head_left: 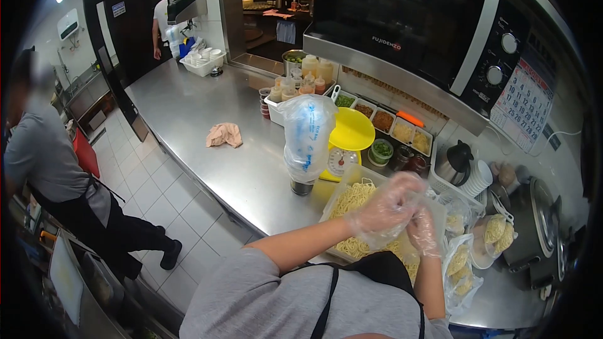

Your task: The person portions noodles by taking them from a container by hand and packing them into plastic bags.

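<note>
My left hand (384,210) and my right hand (423,231) wear clear plastic gloves and meet above a clear tub (328,213) of pale noodles (355,204). The fingers of both are closed and pressed close together. Whatever they pinch is hard to tell from the shiny glove film. Beside my right hand, clear bags of noodles (460,267) lie on the counter, and more bagged noodles (499,233) rest on a white container. Behind the tub stands a yellow kitchen scale (343,162) with a yellow pan (352,129).
Plastic bags (308,132) cover a metal canister left of the scale. Topping trays (382,119), sauce bottles (308,81) and a microwave (402,19) line the back. A cloth (224,135) lies on the steel counter (195,107). A co-worker (69,157) stands at left.
</note>
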`<state>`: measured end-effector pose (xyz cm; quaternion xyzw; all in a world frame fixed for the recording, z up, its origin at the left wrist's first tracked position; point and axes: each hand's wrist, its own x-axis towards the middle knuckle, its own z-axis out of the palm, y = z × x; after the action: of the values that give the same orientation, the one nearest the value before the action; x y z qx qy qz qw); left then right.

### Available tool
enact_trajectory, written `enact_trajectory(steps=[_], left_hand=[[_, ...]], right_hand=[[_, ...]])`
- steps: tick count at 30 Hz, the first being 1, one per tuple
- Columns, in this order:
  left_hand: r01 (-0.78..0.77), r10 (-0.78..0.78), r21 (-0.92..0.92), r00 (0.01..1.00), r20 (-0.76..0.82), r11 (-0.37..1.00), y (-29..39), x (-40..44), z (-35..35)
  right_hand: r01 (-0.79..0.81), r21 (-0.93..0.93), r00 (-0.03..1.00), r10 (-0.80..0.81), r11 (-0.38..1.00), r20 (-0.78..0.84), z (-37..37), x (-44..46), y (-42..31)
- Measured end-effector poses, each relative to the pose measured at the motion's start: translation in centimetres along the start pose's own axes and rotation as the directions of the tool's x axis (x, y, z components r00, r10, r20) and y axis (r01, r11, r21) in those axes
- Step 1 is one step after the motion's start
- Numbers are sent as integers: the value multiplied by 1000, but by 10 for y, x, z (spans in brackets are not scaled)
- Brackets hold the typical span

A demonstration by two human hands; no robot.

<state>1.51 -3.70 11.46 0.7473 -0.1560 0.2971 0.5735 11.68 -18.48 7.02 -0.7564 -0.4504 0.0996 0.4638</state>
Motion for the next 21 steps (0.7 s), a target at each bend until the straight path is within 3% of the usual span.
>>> enact_trajectory(steps=[1,2,3,4,5,6,7,8,9,10,11,12,13,14,15,16,17,18,19,20,21], left_hand=[[63,-70,-60,990,-121,996,9,-6,-6],[62,-69,-61,990,-122,996,0,-11,-7],[56,-55,2,986,-159,998,-18,-18,-8],[51,-37,65,980,-195,997,-29,-25,-7],[105,-104,47,994,-22,993,-29,-31,-5],[105,-104,45,994,-23,993,-32,-35,-3],[197,-195,16,951,238,980,-39,-38,-2],[291,-260,12,835,486,957,-47,-39,-1],[288,-256,11,835,487,958,-63,-40,1],[83,-95,47,899,427,995,-70,-38,1],[-122,78,97,926,370,988,-77,-38,2],[-122,78,98,927,367,988,-84,-37,2],[113,-150,110,884,442,988,-71,-30,-4],[339,-361,140,781,509,930,-64,-26,-7],[337,-359,139,783,508,931,-72,-29,-6],[6,-165,335,879,448,942,-78,-33,-6],[-299,58,519,901,430,801,-83,-35,-5],[-299,59,517,901,429,802,-89,-36,-4],[-110,-28,332,923,384,937,-77,-33,-8],[89,-125,117,924,361,989,-69,-32,-9],[86,-123,114,922,367,990,-74,-30,-7]], right_hand=[[48,-6,999,-48,999,-8,-9,2,-21],[92,-13,996,-93,996,-18,-16,3,-39],[89,1,988,-88,996,-125,-15,5,-50],[90,-3,988,-90,996,-126,-13,9,-53],[63,63,998,-61,996,-30,-12,11,-54],[29,127,997,-38,992,68,-10,14,-56],[31,126,997,-39,992,66,-5,15,-64],[81,17,978,-83,997,192,-1,15,-75],[143,-85,942,-109,986,319,1,15,-81],[141,-88,942,-107,986,319,0,14,-81],[199,-52,962,-185,979,202,-3,13,-79],[262,-23,962,-259,965,81,-6,13,-78],[264,-23,962,-261,964,84,-11,14,-77],[221,62,972,-215,973,-90,-19,14,-75],[191,152,955,-147,970,-259,-28,14,-73],[191,148,954,-149,970,-260,-37,12,-74],[128,314,960,-38,941,-276,-47,9,-75],[67,473,959,74,878,-273,-53,6,-79],[-163,218,978,186,962,-92,-54,7,-89],[-166,219,977,191,962,-97,-48,3,-82],[-140,196,990,134,971,44,-37,-2,-64]])
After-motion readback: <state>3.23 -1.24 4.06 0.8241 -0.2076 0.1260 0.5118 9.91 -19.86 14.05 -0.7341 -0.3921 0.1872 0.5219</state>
